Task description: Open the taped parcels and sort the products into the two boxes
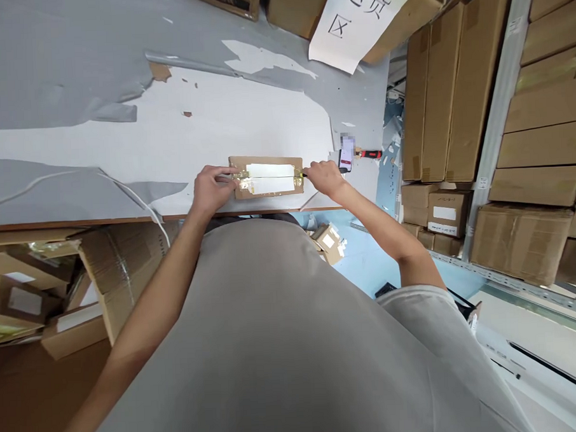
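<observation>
A flat brown cardboard box (266, 158) lies at the front of the worktable, with clear tape and a white label (269, 169) on top. A straight dark slit runs lengthwise through the label. My left hand (213, 188) grips the box's left end, thumb and fingers on the taped edge. At the right end, my right hand (325, 177) is closed around a small dark tool (306, 172), its tip at the end of the slit. Most of that tool is hidden in the fist, so its exact kind does not show.
Right of the box lie a phone (347, 153) and a red-and-black handle (371, 154). A white cable (129, 190) crosses the table's left side. Torn grey covering (95, 65) surrounds the white surface (203, 137). Cartons (442, 94) fill the right shelves; an open carton (123, 268) stands lower left.
</observation>
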`<state>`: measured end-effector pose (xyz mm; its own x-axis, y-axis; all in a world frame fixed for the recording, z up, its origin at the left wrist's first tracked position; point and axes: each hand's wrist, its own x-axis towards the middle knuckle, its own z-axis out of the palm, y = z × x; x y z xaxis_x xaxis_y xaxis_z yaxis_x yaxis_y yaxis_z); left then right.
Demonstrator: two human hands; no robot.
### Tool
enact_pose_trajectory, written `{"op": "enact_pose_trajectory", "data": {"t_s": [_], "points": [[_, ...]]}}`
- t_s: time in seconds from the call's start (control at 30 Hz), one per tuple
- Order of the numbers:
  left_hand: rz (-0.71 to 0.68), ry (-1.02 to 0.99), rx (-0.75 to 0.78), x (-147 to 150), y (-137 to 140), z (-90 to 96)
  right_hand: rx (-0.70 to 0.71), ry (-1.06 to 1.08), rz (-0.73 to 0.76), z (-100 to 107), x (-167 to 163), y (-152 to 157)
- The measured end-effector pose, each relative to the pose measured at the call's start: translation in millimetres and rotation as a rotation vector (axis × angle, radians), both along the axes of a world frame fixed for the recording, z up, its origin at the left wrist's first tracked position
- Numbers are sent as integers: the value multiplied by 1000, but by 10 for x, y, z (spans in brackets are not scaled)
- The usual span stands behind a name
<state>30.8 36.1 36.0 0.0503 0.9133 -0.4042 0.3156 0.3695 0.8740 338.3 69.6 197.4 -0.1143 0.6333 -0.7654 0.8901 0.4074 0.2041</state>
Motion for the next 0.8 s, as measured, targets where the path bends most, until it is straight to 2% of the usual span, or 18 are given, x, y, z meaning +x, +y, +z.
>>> {"op": "enact_pose_trajectory", "data": {"t_s": [0.2, 0.37, 0.53, 0.8], "points": [[127, 102, -50, 169, -66, 206, -57, 86, 20, 8, 127, 41], [204, 198, -109, 294, -63, 344, -57, 201, 47, -74, 287, 38], [273, 246, -170, 411, -62, 411, -97, 266, 30, -105, 416, 56], [326, 344, -212, 552, -81, 432, -124, 384, 22, 10, 514, 24]]}}
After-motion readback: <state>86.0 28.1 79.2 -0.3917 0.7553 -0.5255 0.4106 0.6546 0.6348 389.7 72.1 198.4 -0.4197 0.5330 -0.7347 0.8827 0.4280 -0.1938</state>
